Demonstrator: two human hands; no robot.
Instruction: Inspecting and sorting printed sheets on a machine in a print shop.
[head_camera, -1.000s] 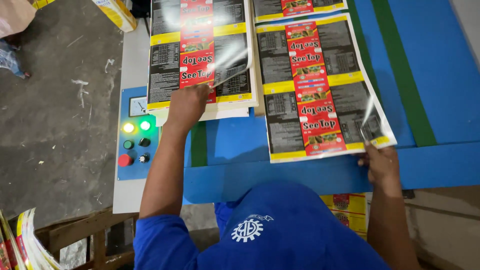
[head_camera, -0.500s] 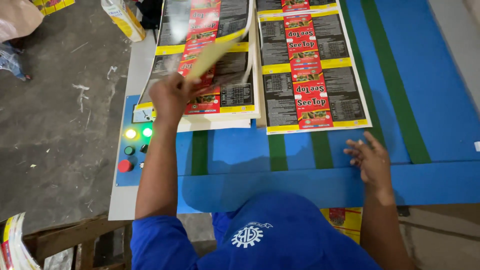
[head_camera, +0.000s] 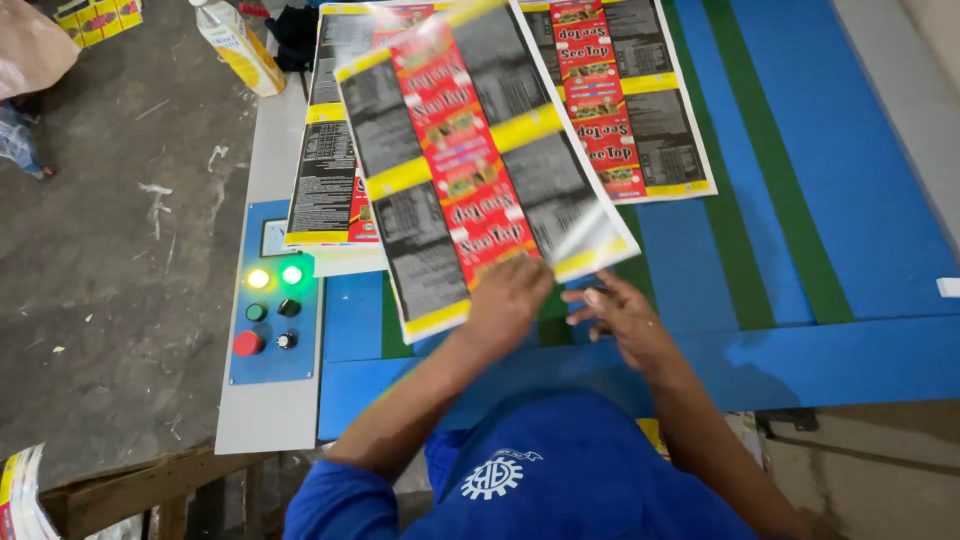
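Note:
My left hand (head_camera: 512, 298) grips the near edge of a glossy printed sheet (head_camera: 470, 160) with black, yellow and red panels, lifted and tilted above the blue conveyor table (head_camera: 850, 200). Close beside it, my right hand (head_camera: 620, 315) hovers with fingers spread just under the sheet's near right corner, holding nothing. Under the lifted sheet lies a stack of like sheets (head_camera: 325, 190) at the left. Another printed sheet (head_camera: 640, 110) lies flat on the belt to the right.
A blue control panel (head_camera: 272, 300) with two lit lamps, a red button and dark knobs sits at the table's left edge. A yellow-and-white carton (head_camera: 238, 45) stands at the far left corner. Green stripes (head_camera: 760, 170) run along the belt. Printed sheets lie on the floor (head_camera: 20, 495).
My left hand has pulled a sheet off the left stack and swung it right and toward me. My right hand moved left from the table's edge to meet it.

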